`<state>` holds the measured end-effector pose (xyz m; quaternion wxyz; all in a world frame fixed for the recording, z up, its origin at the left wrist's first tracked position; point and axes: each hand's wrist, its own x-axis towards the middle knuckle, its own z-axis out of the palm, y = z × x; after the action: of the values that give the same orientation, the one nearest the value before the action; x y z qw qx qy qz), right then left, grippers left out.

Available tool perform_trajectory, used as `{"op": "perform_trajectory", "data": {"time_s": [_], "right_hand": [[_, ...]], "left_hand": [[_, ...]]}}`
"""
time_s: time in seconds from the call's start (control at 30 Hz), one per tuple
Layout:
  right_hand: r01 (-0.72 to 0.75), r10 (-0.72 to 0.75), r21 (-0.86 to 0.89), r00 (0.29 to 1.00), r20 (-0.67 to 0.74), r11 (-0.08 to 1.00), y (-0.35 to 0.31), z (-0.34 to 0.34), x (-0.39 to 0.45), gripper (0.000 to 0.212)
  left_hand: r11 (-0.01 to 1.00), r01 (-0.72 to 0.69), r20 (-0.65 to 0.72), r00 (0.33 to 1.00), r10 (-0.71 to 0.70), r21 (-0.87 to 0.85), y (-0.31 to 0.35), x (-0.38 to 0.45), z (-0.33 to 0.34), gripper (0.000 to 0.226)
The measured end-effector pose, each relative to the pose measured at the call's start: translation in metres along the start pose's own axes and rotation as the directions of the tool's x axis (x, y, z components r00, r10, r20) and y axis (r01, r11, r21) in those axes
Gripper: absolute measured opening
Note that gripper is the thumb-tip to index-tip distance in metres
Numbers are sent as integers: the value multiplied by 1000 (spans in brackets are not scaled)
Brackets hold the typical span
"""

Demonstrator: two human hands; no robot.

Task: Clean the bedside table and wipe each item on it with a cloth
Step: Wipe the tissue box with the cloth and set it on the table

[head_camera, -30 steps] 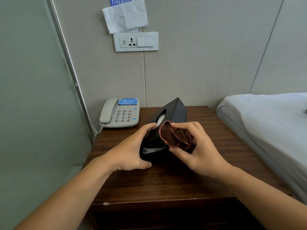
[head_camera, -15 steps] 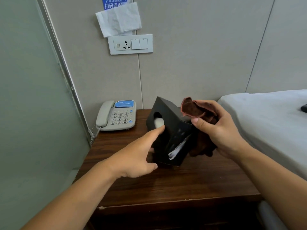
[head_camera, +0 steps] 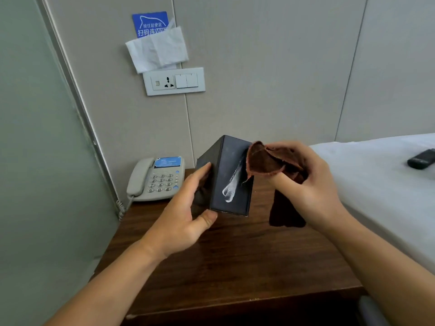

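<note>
My left hand (head_camera: 186, 215) grips a black tissue box (head_camera: 231, 180), lifted and tilted above the dark wooden bedside table (head_camera: 235, 262). Its thumb lies under the box's lower edge and its fingers on the left face. A silver mark shows on the face turned toward me. My right hand (head_camera: 308, 184) holds a brown cloth (head_camera: 266, 161) bunched against the box's upper right edge, with the cloth's tail hanging down to the right. A grey telephone (head_camera: 156, 178) sits at the table's back left corner.
A white bed (head_camera: 381, 184) lies along the table's right side with a black remote (head_camera: 421, 158) on it. On the wall behind are a socket panel (head_camera: 174, 81) and a tissue (head_camera: 157, 49) over a blue sign. A glass partition (head_camera: 42, 161) stands left.
The box has been lifted off the table and turned so another face points at me. My left hand shifted its grip to the box's lower left; the cloth stays at the upper right.
</note>
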<state>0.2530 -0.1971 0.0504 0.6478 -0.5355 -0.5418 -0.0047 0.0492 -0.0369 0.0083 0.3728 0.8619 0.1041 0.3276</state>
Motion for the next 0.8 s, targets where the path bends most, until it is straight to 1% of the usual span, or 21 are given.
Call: {"op": "perform_trajectory", "data": {"time_s": [0.07, 0.13, 0.23, 0.27, 0.33, 0.4, 0.47, 0.53, 0.57, 0.7, 0.8], "right_hand": [[19, -19, -80, 1000, 4, 997, 0, 4, 0, 30], [0, -1, -90, 1000, -14, 996, 1, 5, 2, 33], [-47, 44, -96, 998, -35, 994, 3, 4, 6, 33], [-55, 51, -99, 998, -42, 994, 4, 4, 6, 33], [-75, 69, -106, 996, -55, 992, 4, 3, 7, 32], [-97, 89, -133, 994, -59, 986, 2, 1, 11, 30], [-95, 77, -197, 992, -95, 976, -2, -5, 18, 28], [-65, 26, -298, 991, -134, 952, -7, -12, 26, 30], [-45, 4, -339, 993, -120, 940, -11, -13, 27, 32], [22, -12, -415, 1000, 26, 910, -29, -8, 18, 42], [66, -56, -446, 998, 37, 892, -33, -7, 16, 37]], "left_hand": [[999, -45, 4, 999, 45, -10, 4, 4, 3, 80], [997, -66, 23, 998, 66, -28, 9, 9, 7, 81], [998, -69, 46, 997, 70, -14, 19, 17, 15, 95], [997, -72, 40, 997, 71, 7, 21, 19, 17, 96], [996, -75, -5, 997, 75, 40, 25, 23, 22, 93], [998, -68, -47, 997, 68, 12, 28, 27, 21, 86], [997, -73, -56, 996, 72, -29, 33, 32, 17, 75], [994, -89, -54, 995, 86, -56, 40, 35, 16, 66], [993, -97, -55, 994, 93, -69, 43, 35, 17, 64], [987, -130, -71, 990, 124, -97, 47, 32, 23, 62], [977, -139, -112, 986, 122, -161, 50, 30, 23, 61]]}}
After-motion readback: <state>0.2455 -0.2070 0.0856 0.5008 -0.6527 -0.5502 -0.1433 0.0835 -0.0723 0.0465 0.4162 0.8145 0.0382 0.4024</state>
